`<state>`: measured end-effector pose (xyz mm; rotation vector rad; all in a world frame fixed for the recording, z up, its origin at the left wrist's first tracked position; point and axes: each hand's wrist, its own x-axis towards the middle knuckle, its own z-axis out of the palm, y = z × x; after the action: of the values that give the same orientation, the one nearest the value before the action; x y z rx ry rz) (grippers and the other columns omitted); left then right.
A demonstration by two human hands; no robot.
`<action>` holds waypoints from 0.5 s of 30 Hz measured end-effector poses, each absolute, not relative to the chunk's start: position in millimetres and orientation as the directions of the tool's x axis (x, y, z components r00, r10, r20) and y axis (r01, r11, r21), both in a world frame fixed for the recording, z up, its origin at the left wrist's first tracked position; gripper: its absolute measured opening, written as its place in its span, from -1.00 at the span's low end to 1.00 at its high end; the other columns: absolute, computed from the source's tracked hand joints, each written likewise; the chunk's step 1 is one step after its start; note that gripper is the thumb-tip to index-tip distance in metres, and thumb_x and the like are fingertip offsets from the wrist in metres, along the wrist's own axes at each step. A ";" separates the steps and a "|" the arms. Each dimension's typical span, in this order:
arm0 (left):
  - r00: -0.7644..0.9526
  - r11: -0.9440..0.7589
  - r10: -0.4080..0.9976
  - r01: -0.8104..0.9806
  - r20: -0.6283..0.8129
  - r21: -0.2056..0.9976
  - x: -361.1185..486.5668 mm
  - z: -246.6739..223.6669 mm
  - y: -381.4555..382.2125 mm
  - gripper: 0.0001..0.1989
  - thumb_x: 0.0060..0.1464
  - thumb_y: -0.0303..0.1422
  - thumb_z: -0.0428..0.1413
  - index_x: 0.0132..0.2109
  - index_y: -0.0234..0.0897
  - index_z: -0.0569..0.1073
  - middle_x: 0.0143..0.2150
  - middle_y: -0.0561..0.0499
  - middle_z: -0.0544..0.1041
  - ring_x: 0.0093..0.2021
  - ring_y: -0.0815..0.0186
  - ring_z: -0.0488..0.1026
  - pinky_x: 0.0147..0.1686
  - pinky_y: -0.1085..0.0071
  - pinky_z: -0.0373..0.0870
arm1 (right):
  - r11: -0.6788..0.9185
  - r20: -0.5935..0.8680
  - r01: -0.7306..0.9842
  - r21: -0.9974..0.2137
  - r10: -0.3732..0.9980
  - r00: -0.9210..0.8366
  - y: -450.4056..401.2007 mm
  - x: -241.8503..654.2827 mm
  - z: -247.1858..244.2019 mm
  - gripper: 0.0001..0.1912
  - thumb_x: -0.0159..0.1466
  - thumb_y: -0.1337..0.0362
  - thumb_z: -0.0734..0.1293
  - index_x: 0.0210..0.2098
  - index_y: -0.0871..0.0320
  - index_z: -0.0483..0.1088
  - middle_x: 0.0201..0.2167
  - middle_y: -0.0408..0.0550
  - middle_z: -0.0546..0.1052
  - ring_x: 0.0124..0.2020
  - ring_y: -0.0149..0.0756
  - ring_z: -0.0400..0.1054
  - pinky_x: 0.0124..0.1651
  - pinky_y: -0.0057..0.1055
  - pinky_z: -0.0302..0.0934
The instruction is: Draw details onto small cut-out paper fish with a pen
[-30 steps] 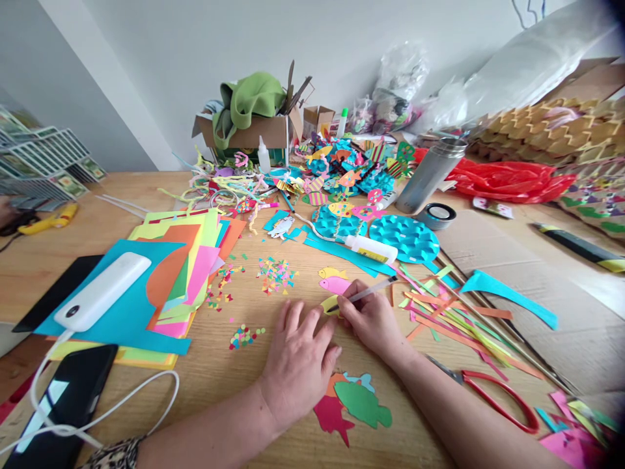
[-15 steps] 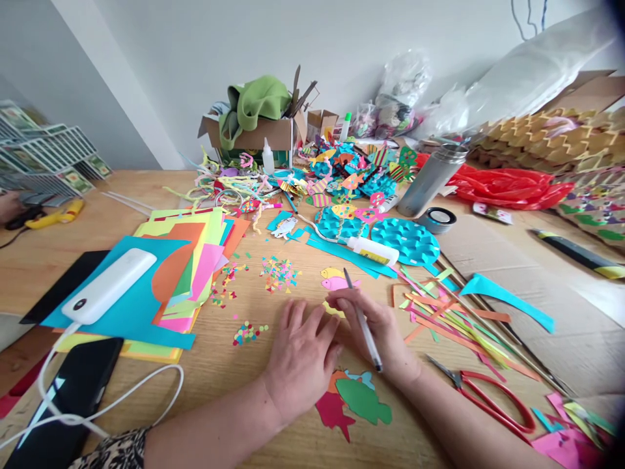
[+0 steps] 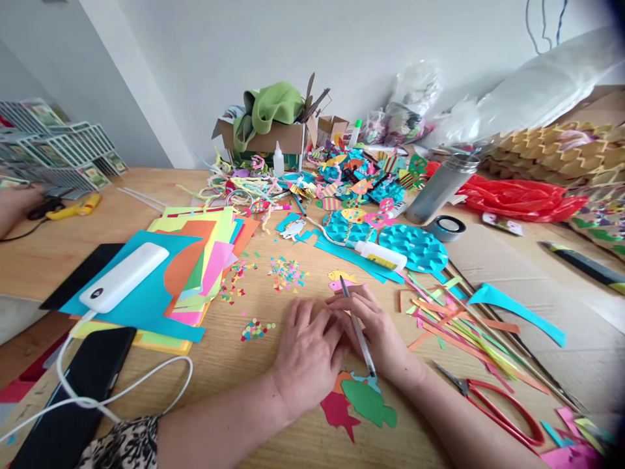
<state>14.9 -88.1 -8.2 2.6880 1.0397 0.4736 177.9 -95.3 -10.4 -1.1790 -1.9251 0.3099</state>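
My right hand (image 3: 378,329) holds a clear-barrelled pen (image 3: 359,329) between its fingers, the barrel slanting across the back of the hand. My left hand (image 3: 307,352) lies palm down on the wooden table, its fingers spread and touching the right fingers. What lies under the meeting fingertips is hidden. Just beyond them are a yellow paper fish (image 3: 336,276) and a pink paper fish (image 3: 336,285), the pink one partly covered by the right hand. Between my wrists are a green paper fish (image 3: 368,402) and a red paper fish (image 3: 336,413), with orange and blue pieces partly beneath.
Red-handled scissors (image 3: 505,410) lie right of my right forearm, near paper strips (image 3: 454,312). A glue bottle (image 3: 383,255) rests by blue egg-tray pieces (image 3: 413,247). Coloured sheets (image 3: 127,286) carry a white power bank (image 3: 124,277) at left. Another person's hand (image 3: 19,205) shows far left.
The view has swung slightly, shifting the scene to the right. My right fingers have closed in against the left fingers, covering a yellow piece that showed beneath them. The pen stays in hand.
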 end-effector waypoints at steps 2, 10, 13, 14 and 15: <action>0.694 -0.718 0.690 0.617 0.208 0.322 15.0 -7.1 -88.1 -0.73 0.20 -0.29 0.10 0.05 -0.16 0.41 0.06 -0.04 0.41 0.14 0.02 0.21 0.25 -0.08 0.04 | 0.527 0.531 0.632 -0.568 0.822 -0.208 -94.9 178.9 -10.9 -0.80 0.36 0.44 0.22 -0.11 0.08 0.40 -0.23 0.03 0.54 -0.10 -0.11 0.32 -0.08 -0.13 0.27; 0.707 -0.736 0.673 0.610 0.217 0.294 14.0 -5.6 -88.4 -0.75 0.21 -0.33 0.08 0.03 -0.15 0.42 0.06 -0.07 0.40 0.10 0.05 0.25 0.21 -0.09 0.10 | 0.563 0.538 0.699 -0.441 0.789 -0.297 -96.4 177.3 -6.9 -0.79 0.37 0.41 0.19 -0.12 0.11 0.42 -0.38 0.05 0.50 -0.14 -0.06 0.31 -0.13 -0.09 0.28; 0.713 -0.744 0.665 0.605 0.224 0.282 14.0 -4.5 -88.8 -0.75 0.22 -0.34 0.06 0.04 -0.17 0.43 0.04 -0.08 0.40 0.07 0.06 0.27 0.19 -0.07 0.13 | 0.568 0.516 0.729 -0.383 0.786 -0.341 -98.0 176.3 -3.5 -0.78 0.38 0.41 0.16 -0.11 0.14 0.42 -0.36 0.07 0.49 -0.12 -0.04 0.30 -0.10 -0.08 0.27; 0.714 -0.746 0.663 0.605 0.227 0.277 14.1 -4.4 -88.8 -0.75 0.22 -0.34 0.06 0.04 -0.17 0.43 0.03 -0.08 0.41 0.07 0.06 0.27 0.19 -0.06 0.14 | 0.563 0.506 0.740 -0.367 0.789 -0.348 -98.3 175.7 -2.5 -0.77 0.38 0.41 0.16 -0.12 0.15 0.42 -0.35 0.08 0.49 -0.11 -0.04 0.30 -0.09 -0.08 0.27; 0.713 -0.747 0.662 0.606 0.230 0.273 14.3 -4.4 -88.8 -0.75 0.21 -0.35 0.06 0.03 -0.17 0.43 0.02 -0.08 0.41 0.06 0.07 0.28 0.18 -0.05 0.15 | 0.556 0.497 0.752 -0.353 0.793 -0.353 -98.4 174.9 -1.7 -0.77 0.38 0.40 0.15 -0.13 0.15 0.42 -0.34 0.09 0.50 -0.11 -0.04 0.29 -0.09 -0.08 0.28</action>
<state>14.3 -88.8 -4.4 2.7406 1.0237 0.4706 174.9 -98.4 -1.7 -1.2353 -2.1593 0.0830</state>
